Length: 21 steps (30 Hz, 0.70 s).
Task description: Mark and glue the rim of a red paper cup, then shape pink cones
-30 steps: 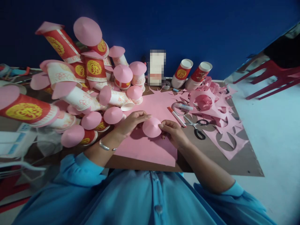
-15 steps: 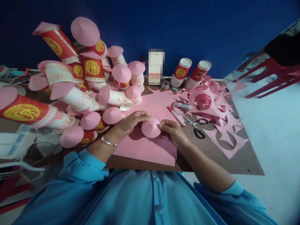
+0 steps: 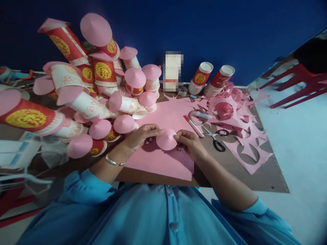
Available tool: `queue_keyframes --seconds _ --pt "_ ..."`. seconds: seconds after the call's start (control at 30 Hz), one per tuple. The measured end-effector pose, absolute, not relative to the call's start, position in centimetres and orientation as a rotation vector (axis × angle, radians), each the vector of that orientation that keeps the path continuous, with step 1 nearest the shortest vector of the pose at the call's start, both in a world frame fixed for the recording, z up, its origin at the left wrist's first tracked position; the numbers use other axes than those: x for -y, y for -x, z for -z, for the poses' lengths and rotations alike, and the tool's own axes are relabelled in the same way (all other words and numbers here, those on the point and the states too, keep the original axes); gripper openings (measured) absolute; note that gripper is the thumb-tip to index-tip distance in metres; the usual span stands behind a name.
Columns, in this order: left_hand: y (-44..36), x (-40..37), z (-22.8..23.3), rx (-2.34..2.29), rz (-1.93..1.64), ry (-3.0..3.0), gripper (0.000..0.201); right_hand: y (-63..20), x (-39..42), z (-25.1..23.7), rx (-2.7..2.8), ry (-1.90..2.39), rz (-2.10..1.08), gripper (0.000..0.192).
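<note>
A small pink paper cone [image 3: 166, 140] is held between my two hands, its peak toward me. My left hand [image 3: 146, 133] pinches the cone's left edge between thumb and fingers. On the opposite edge, my right hand [image 3: 188, 141] pinches the paper the same way. Beneath them lies a pink paper sheet [image 3: 163, 168] on the brown table [image 3: 265, 180]. To the right of the sheet rest a white marker with a red cap [image 3: 193, 126] and scissors with black handles [image 3: 215, 136], their blades apart.
Paper cups with pink cone tops [image 3: 103, 69] pile up on the left. Cut pink scraps [image 3: 227, 105] heap at the right, near a tape roll [image 3: 200, 116]. Two red and white cup stacks [image 3: 201, 78] stand by the blue wall [image 3: 230, 30]. A red stool [image 3: 301, 85] is beyond.
Both hands still pinch the cone's edges; the left fingers have shifted slightly down its left side. The whole view has moved a little.
</note>
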State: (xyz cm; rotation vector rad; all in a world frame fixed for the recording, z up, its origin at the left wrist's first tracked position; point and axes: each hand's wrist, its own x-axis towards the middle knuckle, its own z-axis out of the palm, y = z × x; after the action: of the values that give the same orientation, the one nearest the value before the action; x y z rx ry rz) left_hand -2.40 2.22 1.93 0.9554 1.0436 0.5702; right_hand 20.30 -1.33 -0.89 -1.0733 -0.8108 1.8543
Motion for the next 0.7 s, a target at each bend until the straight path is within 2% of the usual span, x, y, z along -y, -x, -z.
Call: queue_keyframes --seconds 0.7 --pt "3.2 -0.4 -1.2 -1.111 -0.590 -0.842 0.057 -20.2 1.4 1.0 0.784 1.044 -1.890 0.049"
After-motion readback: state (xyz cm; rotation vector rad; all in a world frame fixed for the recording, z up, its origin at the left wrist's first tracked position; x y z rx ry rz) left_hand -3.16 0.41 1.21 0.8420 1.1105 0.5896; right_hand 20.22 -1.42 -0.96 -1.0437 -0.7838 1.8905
